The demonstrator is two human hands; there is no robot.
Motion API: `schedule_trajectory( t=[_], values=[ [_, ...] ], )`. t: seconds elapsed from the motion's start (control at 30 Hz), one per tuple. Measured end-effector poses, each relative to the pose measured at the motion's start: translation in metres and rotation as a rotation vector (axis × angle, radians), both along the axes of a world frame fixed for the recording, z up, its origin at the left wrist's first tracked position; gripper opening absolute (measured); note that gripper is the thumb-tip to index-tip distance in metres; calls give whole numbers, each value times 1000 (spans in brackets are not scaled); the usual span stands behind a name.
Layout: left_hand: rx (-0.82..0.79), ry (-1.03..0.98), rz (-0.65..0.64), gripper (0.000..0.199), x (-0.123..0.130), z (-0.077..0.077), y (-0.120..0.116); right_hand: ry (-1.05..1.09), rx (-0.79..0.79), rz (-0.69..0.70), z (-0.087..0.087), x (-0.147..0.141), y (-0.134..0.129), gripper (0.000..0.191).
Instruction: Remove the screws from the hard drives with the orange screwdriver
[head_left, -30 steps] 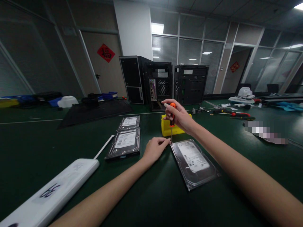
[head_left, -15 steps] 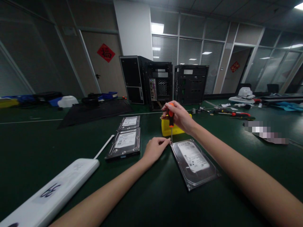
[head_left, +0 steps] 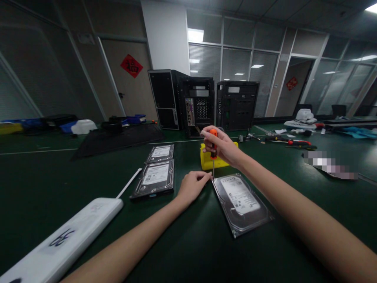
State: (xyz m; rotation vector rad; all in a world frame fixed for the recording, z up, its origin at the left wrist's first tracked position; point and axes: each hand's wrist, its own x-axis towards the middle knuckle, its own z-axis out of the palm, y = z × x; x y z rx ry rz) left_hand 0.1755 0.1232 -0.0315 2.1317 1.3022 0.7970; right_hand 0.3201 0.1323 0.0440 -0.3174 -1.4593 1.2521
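A hard drive with a white label lies label up on the green table, set at an angle. My right hand is closed around the orange and black handle of a screwdriver, held upright over the drive's far left corner. My left hand rests on the table just left of that corner. Its thumb and forefinger are pinched together beside the screwdriver's tip; what lies between them is too small to make out. Behind my right hand stands a yellow bin, partly hidden.
Two more hard drives, a nearer one and a farther one, lie left of my hands. A white power strip occupies the left front. Computer cases stand at the back. Pliers and other tools lie at the right.
My right hand's fingers have shifted around the screwdriver handle, which looks slightly turned. My left hand and the hard drive stay where they were.
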Motion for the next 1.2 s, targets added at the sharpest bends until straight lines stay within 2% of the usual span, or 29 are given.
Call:
schedule_trajectory(
  t=[0.17,0.43,0.67,1.03,1.2],
  values=[
    [-5,3,10,41,0,0,1,19,-72,114,3,0,-2,34],
    [-1,4,5,42,1,0,0,81,-112,58,-1,1,5,25],
    [10,-2,1,40,0,-2,2,102,-121,-6,2,-1,-2,22],
    [5,-2,0,40,0,-1,1,40,-32,56,-1,1,0,16],
    [7,0,-6,41,0,-2,2,46,-67,125,1,2,-2,36]
  ],
)
